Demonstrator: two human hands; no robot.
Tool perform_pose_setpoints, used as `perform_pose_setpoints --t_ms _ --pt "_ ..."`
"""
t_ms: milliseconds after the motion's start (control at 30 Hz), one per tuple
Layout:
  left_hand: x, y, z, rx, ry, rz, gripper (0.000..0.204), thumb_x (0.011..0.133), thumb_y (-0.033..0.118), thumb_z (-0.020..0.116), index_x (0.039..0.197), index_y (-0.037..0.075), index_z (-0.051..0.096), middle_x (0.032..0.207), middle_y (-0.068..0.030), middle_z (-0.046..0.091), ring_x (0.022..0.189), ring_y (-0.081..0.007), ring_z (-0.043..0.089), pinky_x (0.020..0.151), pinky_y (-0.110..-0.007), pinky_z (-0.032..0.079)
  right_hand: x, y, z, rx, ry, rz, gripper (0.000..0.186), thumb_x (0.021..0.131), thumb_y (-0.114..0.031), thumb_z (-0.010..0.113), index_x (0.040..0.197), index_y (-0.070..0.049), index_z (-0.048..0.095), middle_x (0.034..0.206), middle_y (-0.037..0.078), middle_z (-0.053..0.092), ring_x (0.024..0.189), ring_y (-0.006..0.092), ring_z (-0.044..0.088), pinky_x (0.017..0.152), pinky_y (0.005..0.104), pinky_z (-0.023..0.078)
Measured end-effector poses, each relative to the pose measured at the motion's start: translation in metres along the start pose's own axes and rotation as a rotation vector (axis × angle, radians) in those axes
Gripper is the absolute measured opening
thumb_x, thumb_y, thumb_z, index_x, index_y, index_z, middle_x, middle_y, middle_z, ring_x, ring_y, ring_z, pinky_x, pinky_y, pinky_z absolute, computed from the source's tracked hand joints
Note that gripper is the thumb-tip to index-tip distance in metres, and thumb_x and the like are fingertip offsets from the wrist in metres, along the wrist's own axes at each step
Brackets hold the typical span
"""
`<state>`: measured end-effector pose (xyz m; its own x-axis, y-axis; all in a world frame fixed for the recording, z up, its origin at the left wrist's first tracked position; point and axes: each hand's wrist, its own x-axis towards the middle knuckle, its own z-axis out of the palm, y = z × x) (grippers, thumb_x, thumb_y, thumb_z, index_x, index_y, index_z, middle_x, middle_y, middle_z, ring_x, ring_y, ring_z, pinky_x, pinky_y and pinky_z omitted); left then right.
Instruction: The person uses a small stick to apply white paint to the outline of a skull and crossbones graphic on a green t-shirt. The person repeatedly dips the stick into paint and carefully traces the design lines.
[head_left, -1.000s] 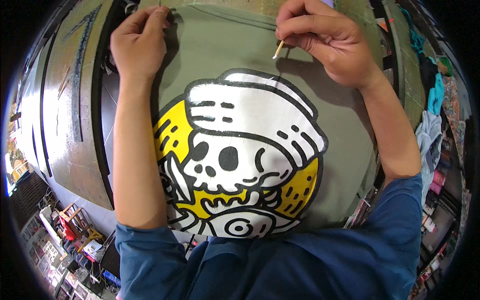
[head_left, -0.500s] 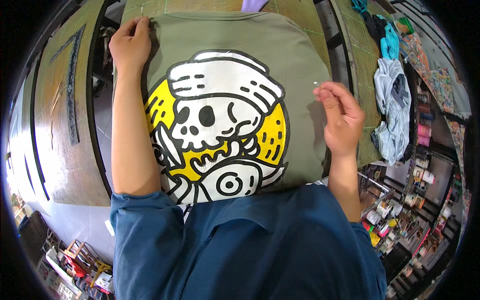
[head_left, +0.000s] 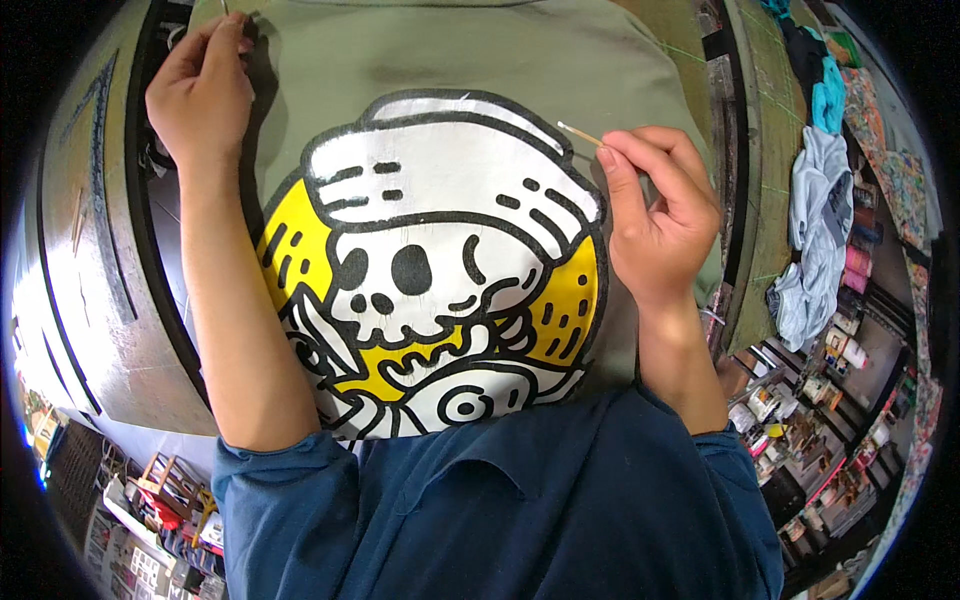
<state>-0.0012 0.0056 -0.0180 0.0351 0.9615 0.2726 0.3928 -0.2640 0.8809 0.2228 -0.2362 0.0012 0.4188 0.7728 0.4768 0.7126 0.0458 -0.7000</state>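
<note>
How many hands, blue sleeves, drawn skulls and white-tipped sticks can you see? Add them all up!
Hands: 2, left hand and right hand
Blue sleeves: 2, left sleeve and right sleeve
Drawn skulls: 1
White-tipped sticks: 1
Total: 6
The thin thing at the left hand is too cut off to name, so it isn't counted.

- Olive-green garment [head_left: 480,50]: spread out, mostly smooth, plain cloth above and right of the skull print.
- Skull print [head_left: 410,245]: white skull and cap, yellow behind, heavy black outlines.
- Thin stick [head_left: 582,134]: pale, white-tipped, slanting up-left by skull print's upper-right edge; contact unclear.
</note>
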Motion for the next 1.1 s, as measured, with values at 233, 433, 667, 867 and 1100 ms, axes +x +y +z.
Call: perform_pose_setpoints --t_ms 233,433,667,867,1100 --pt "0.006 -0.021 -0.01 0.108 0.009 0.034 0.019 0.092 0.019 0.068 0.103 0.007 0.077 0.088 -0.0007 0.073 0.078 -0.0059 0.062 0.07 -0.019 0.046 0.001 0.002 0.004 -0.104 -0.067 -0.023 0.011 0.077 0.0 0.074 0.087 -0.004 0.073 0.081 0.008 0.065 0.07 0.0207 0.062 0.065 0.0287 0.048" --pt "0.008 -0.024 -0.014 0.095 -0.002 0.034 0.02 0.091 0.02 0.069 0.105 0.008 0.077 0.09 -0.0015 0.074 0.08 -0.0059 0.063 0.073 -0.019 0.047 0.002 0.0 0.005 -0.095 -0.078 0.003 0.012 0.076 0.0 0.074 0.087 -0.005 0.073 0.081 0.007 0.065 0.071 0.0213 0.061 0.065 0.0292 0.046" --pt "-0.011 0.007 0.006 -0.116 0.009 0.147 0.016 0.094 0.013 0.061 0.085 0.004 0.07 0.068 0.0043 0.061 0.057 -0.0022 0.05 0.053 -0.018 0.037 0.001 0.001 0.004 -0.142 -0.101 -0.005 0.013 0.075 -0.001 0.074 0.087 -0.006 0.073 0.08 0.006 0.065 0.069 0.0207 0.06 0.065 0.0298 0.044" --pt "0.01 -0.026 -0.012 0.026 -0.005 0.011 0.019 0.091 0.019 0.069 0.105 0.008 0.077 0.09 -0.0016 0.074 0.079 -0.0061 0.064 0.074 -0.019 0.048 0.002 0.001 0.003 -0.136 -0.102 -0.023 0.013 0.074 -0.001 0.074 0.086 -0.007 0.073 0.08 0.005 0.064 0.069 0.0203 0.06 0.065 0.0298 0.044" --pt "0.008 -0.024 -0.011 0.114 0.015 0.06 0.019 0.092 0.018 0.068 0.105 0.009 0.077 0.092 -0.0027 0.074 0.08 -0.0066 0.064 0.075 -0.019 0.048 0.001 0.004 0.003 -0.115 -0.098 -0.039 0.014 0.073 0.0 0.075 0.086 -0.007 0.073 0.08 0.005 0.064 0.068 0.0201 0.058 0.064 0.0294 0.043"
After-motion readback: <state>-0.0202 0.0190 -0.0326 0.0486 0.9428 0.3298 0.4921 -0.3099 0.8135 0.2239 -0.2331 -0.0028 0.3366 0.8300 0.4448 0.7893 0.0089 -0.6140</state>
